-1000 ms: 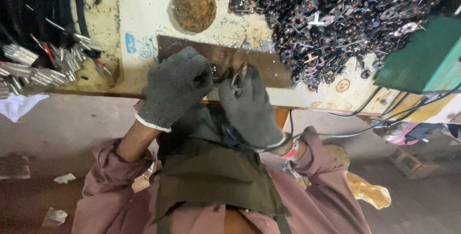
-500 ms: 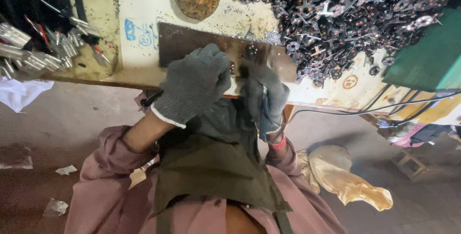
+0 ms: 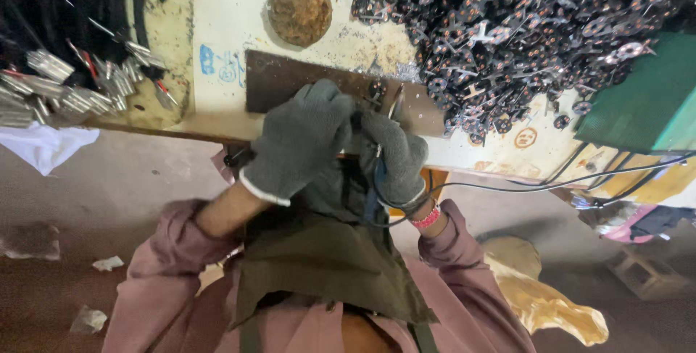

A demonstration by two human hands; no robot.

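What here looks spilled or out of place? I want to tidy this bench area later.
Crumpled paper scraps lie loose on the floor, and a white cloth hangs off the bench edge. The heap of small metal parts spreads right to the brown plate under both gloved hands.

Head-worn view, steeply downward over lap and bench edge [image 3: 217,130] (close range).

Worktop [image 3: 225,27]: cream, worn. Carries brown metal plate [image 3: 290,81], round rusty disc [image 3: 299,10], heap of dark metal parts [image 3: 522,27], silver pieces [image 3: 43,85] at left.
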